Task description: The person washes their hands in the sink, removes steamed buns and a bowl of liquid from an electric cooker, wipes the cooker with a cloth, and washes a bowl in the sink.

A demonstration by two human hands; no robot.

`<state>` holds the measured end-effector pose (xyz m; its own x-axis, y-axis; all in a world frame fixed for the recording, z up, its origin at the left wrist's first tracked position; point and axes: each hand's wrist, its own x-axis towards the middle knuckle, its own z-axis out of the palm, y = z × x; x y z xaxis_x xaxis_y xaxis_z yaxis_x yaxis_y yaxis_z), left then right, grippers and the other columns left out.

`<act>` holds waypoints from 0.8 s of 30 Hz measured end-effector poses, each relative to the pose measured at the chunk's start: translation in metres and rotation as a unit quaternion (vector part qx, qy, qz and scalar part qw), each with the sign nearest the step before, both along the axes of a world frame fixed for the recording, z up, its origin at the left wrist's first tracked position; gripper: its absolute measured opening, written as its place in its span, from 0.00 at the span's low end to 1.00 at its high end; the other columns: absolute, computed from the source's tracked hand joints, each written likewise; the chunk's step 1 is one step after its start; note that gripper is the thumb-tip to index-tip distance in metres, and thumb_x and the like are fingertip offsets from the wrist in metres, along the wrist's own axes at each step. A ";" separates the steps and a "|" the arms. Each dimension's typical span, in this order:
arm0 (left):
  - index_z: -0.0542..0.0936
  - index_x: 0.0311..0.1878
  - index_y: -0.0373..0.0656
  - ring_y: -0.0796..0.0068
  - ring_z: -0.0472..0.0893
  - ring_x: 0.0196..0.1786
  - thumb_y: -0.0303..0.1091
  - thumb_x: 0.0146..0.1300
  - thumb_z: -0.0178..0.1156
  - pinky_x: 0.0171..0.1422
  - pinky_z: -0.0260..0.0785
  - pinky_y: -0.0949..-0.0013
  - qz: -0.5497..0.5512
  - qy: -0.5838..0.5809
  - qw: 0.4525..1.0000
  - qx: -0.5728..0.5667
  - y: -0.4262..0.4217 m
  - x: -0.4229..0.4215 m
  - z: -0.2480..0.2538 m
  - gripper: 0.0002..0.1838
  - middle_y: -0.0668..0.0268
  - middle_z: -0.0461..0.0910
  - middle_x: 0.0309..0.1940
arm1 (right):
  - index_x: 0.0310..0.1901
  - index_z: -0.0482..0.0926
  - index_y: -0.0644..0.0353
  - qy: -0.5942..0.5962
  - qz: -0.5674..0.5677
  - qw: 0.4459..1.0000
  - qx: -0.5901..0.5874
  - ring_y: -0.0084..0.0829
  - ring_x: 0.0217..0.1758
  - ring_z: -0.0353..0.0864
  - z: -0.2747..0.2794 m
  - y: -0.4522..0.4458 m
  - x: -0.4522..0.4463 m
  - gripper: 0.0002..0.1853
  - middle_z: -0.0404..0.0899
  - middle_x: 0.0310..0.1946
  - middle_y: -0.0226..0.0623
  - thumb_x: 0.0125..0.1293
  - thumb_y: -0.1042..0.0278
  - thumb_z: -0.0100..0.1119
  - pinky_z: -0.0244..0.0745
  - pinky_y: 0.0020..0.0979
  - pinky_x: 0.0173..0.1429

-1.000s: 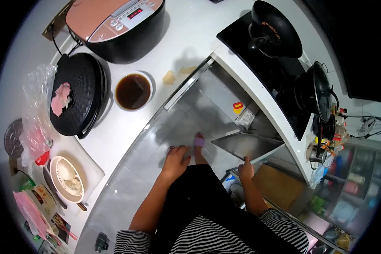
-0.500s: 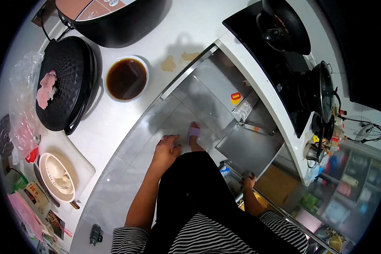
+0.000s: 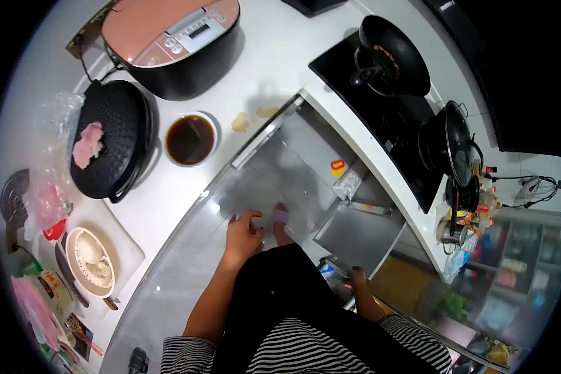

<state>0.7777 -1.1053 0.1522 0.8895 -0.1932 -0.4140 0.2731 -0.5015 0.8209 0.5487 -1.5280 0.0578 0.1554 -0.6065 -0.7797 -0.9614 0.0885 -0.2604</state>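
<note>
My left hand hangs in the air above the floor, in front of my left thigh. Its fingers are loosely bent and apart, with nothing in them. Low beside my right leg, my right hand has its fingers curled at the edge of a pulled-out drawer below the counter. A blue-and-white packet shows inside the drawer; the rest of it is mostly hidden by my leg and arm. Past the drawer, a grey metal panel lies near a clear bag and a red-and-yellow item.
On the left counter are a rice cooker, a bowl of dark liquid, a black grill pan with pink meat, and an oval bowl on a board. A wok and lidded pan stand on the black stove.
The view has tilted, so the counter and floor sit lower in the picture. My left hand's fingers have bent a little differently. My right hand stays by the drawer edge.
</note>
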 end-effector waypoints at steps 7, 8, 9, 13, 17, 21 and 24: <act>0.73 0.58 0.50 0.56 0.78 0.52 0.30 0.53 0.58 0.73 0.44 0.41 -0.125 -0.058 0.979 0.150 -0.004 -0.034 0.002 0.25 0.54 0.80 0.45 | 0.59 0.65 0.65 -0.045 0.128 0.987 0.083 0.45 0.36 0.82 0.015 0.022 0.052 0.25 0.75 0.43 0.50 0.60 0.72 0.57 0.81 0.40 0.32; 0.72 0.60 0.51 0.53 0.72 0.59 0.31 0.54 0.58 0.72 0.41 0.39 -0.168 -0.076 0.968 0.169 -0.004 -0.042 0.007 0.27 0.53 0.74 0.53 | 0.57 0.67 0.68 -0.055 0.148 0.985 0.077 0.44 0.35 0.82 0.015 0.026 0.060 0.24 0.76 0.42 0.49 0.59 0.74 0.58 0.81 0.40 0.33; 0.70 0.63 0.52 0.51 0.66 0.67 0.32 0.54 0.59 0.72 0.39 0.37 -0.205 -0.089 0.956 0.191 -0.002 -0.050 0.012 0.29 0.52 0.69 0.62 | 0.57 0.67 0.68 -0.059 0.178 0.978 0.089 0.44 0.35 0.82 0.015 0.027 0.067 0.24 0.76 0.42 0.49 0.59 0.74 0.58 0.81 0.40 0.33; 0.67 0.67 0.54 0.46 0.53 0.73 0.36 0.55 0.60 0.72 0.36 0.33 -0.178 -0.048 0.949 0.254 0.000 -0.083 0.019 0.32 0.55 0.57 0.69 | 0.55 0.69 0.68 -0.065 0.327 0.931 0.150 0.40 0.33 0.82 0.013 0.039 0.111 0.22 0.77 0.40 0.47 0.57 0.77 0.58 0.81 0.39 0.33; 0.67 0.67 0.54 0.48 0.56 0.72 0.44 0.55 0.62 0.72 0.36 0.33 -0.084 0.045 0.970 0.224 -0.002 -0.124 0.024 0.34 0.54 0.60 0.68 | 0.54 0.70 0.66 -0.040 0.515 0.840 0.166 0.37 0.33 0.82 0.007 0.066 0.161 0.22 0.78 0.37 0.44 0.55 0.77 0.59 0.80 0.36 0.32; 0.68 0.65 0.52 0.50 0.61 0.69 0.46 0.56 0.60 0.71 0.38 0.32 0.030 0.063 0.968 0.241 0.010 -0.189 0.045 0.32 0.58 0.65 0.65 | 0.52 0.72 0.65 -0.058 0.618 0.759 0.197 0.35 0.30 0.83 -0.014 0.106 0.196 0.21 0.81 0.34 0.44 0.54 0.78 0.60 0.80 0.33 0.30; 0.69 0.64 0.50 0.52 0.68 0.65 0.44 0.57 0.60 0.71 0.39 0.34 0.139 0.077 0.956 0.245 0.015 -0.244 0.055 0.30 0.58 0.72 0.58 | 0.50 0.74 0.65 -0.064 0.687 0.695 0.203 0.32 0.27 0.83 0.000 0.153 0.204 0.19 0.81 0.30 0.43 0.53 0.77 0.61 0.78 0.29 0.28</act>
<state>0.5338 -1.0902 0.2076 0.7991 0.2925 -0.5253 0.5511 -0.7057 0.4453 0.7523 -1.3751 0.0581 0.4537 0.4494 -0.7695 -0.1819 -0.7986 -0.5736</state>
